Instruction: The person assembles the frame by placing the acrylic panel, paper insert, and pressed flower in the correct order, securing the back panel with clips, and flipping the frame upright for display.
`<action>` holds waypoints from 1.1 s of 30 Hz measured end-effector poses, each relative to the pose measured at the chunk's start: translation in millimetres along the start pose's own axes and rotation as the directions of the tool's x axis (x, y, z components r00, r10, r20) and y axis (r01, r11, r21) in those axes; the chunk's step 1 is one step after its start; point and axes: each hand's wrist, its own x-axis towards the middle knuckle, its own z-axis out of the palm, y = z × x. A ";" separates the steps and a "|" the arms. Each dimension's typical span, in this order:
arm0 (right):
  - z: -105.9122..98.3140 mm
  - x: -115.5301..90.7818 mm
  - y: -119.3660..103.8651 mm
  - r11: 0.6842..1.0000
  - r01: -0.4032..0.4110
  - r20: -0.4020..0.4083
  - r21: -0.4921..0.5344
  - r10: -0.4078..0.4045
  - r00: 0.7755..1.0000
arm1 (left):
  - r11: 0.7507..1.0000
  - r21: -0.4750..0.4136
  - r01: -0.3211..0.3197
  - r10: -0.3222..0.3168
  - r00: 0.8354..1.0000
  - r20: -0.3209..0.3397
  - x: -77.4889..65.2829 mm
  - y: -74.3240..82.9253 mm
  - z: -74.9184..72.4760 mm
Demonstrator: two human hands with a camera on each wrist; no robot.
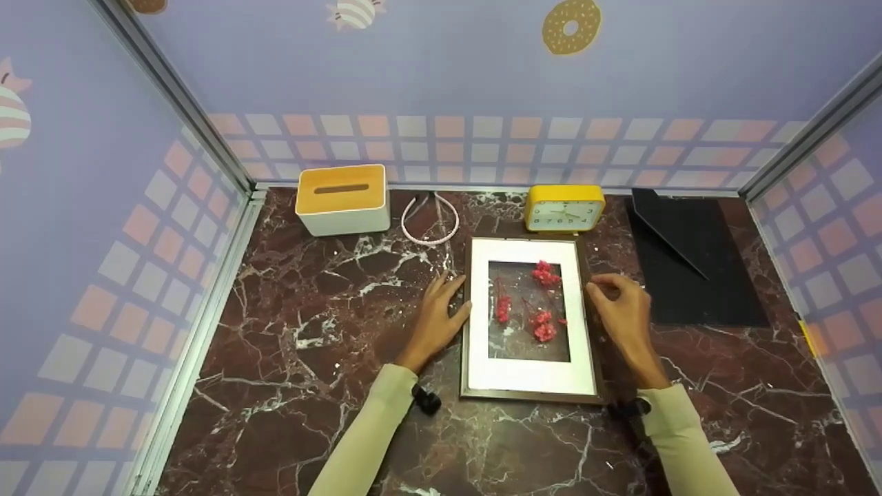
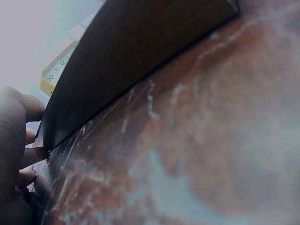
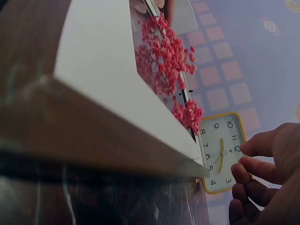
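Pale sleeves [image 1: 365, 427] come in over the near side of the marble tabletop [image 1: 275, 420], one on each side of the picture frame [image 1: 530, 396], which lies face up near the middle with its long edges running away from the person. Left hand [image 1: 437, 310] rests against the frame's left edge, its fingers relaxed and spread, the thumb apart from the rest. Right hand [image 1: 623, 310] sits at the right edge with fingers loosely bent, thumb and index tips only narrowly apart, nothing visible between them; whether they touch the rim, I cannot tell. Within the white mat [image 1: 530, 377] are red flower sprigs [image 1: 544, 331]. Marble stretches widely from the left hand to the left wall, and more runs along the frame's near edge. Room is tighter beyond the far edge, where the yellow clock [image 1: 565, 209] stands just beside it. A pale ring-shaped band [image 1: 431, 242] lies near the far left corner, a tissue box [image 1: 344, 201] farther left, and a black panel [image 1: 716, 275] limits space rightward.
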 end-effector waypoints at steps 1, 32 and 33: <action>-4.3 -0.2 3.6 1.000 -0.003 -0.005 -0.005 0.003 1.000 | 1.000 -0.002 0.000 0.000 1.000 -0.001 -0.1 0.0 0.1; -115.8 -25.1 105.4 0.976 -0.182 -0.199 -0.119 0.156 0.967 | 1.000 0.007 0.003 -0.003 1.000 -0.001 -0.1 0.7 -0.9; -119.7 -25.5 109.1 0.973 -0.197 -0.209 -0.117 0.169 0.963 | 1.000 0.009 0.003 -0.003 1.000 0.000 -0.4 0.9 -0.9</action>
